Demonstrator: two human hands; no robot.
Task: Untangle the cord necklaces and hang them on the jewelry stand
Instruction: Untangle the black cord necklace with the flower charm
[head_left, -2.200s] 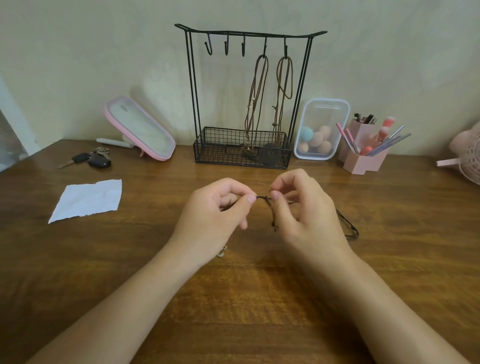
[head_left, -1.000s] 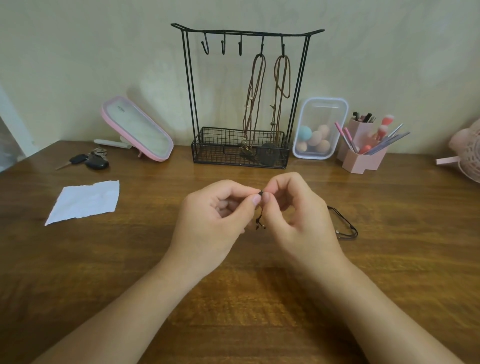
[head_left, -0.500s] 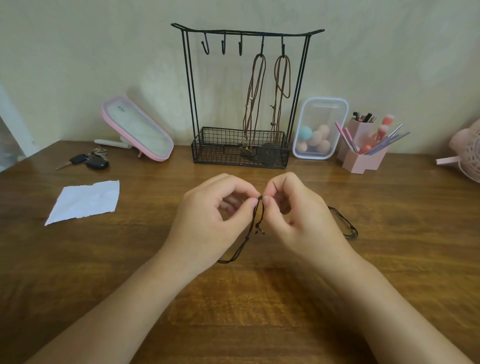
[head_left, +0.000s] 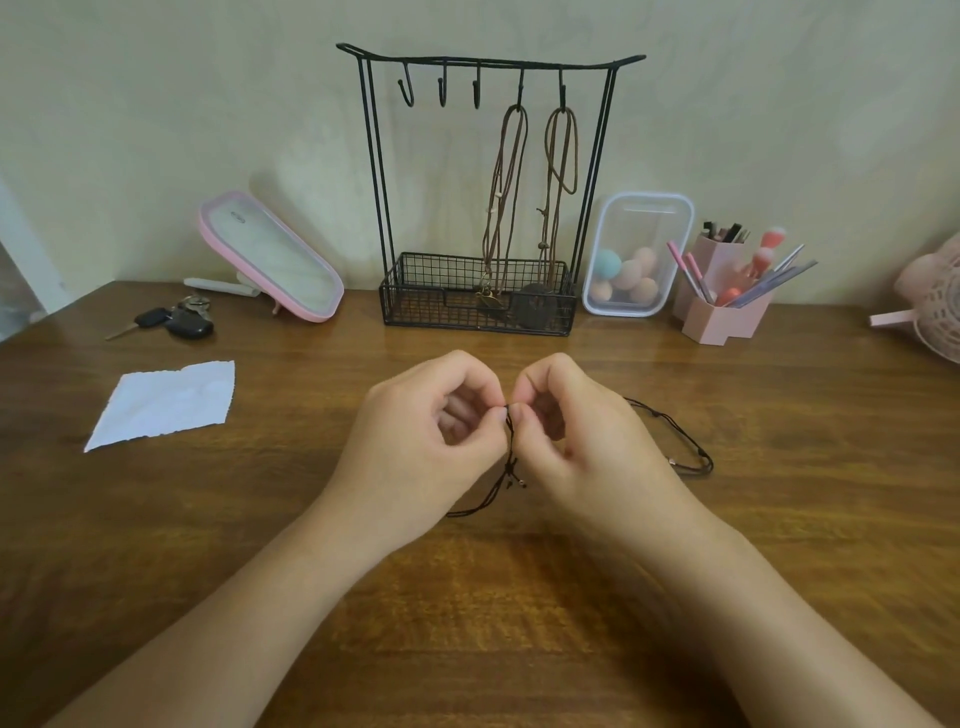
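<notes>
The person's left hand (head_left: 431, 441) and right hand (head_left: 587, 441) meet over the middle of the table (head_left: 779, 545). Each pinches the black cord necklace (head_left: 511, 457) between thumb and forefinger at almost the same spot, and the other fingers are curled in toward the palms. Below the pinch the cord hangs in the gap between the hands, with short beaded ends dangling. One strand trails out under the left hand toward the near edge, and a loop lies on the wood beyond the right hand, toward the right edge.

This looks like a knot being picked open, and the main danger is in the pull. If the hands draw apart along the cord rather than teasing a strand out, the knot would likely cinch tighter. The cord is thin and probably slick, so a pinch this close could slip and lose the strand being worked. The loose loop on the table is another risk, since a wrist dragging over it could fold it across itself and make a fresh tangle.

The jewelry stand (head_left: 371, 182) sits at the centre of the back edge. Two brown cord necklaces (head_left: 506, 182) hang from its two right-hand hooks, and three free hooks (head_left: 442, 93) remain on the left. Hanging the black cord beside the brown ones could swing the cords together, so a hook farther left seems safer. The wire frame looks light — a tug on a hook might rock it toward the clear box (head_left: 639, 208) and brush holder (head_left: 722, 322) just beside it.
</notes>
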